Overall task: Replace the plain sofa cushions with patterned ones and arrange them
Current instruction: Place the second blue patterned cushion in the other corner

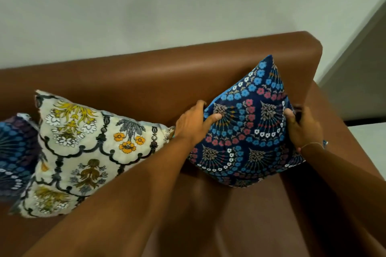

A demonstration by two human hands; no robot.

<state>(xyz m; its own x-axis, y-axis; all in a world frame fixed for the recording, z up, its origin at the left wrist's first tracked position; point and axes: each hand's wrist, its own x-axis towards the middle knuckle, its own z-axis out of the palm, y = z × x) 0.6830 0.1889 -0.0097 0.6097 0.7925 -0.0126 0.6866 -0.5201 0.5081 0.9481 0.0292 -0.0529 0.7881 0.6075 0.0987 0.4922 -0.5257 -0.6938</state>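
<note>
Head view looks down on a brown leather sofa set against a pale wall. At the right end of the seat, a navy square cushion printed with blue, red and white flowers stands on one corner, leaning into the far right corner where backrest meets armrest. The left hand clamps the cushion's left edge: its thumb presses on the near printed face while the other fingers wrap behind the fabric. The right hand grips the right edge, thumb on the front and fingers curled round the far side, a thin bracelet at the wrist. Left of it, a cream cushion with yellow, orange and grey floral print rests against the backrest, its right corner just beside the left hand. At the far left edge, a dark blue patterned cushion sits partly behind the cream one.
</note>
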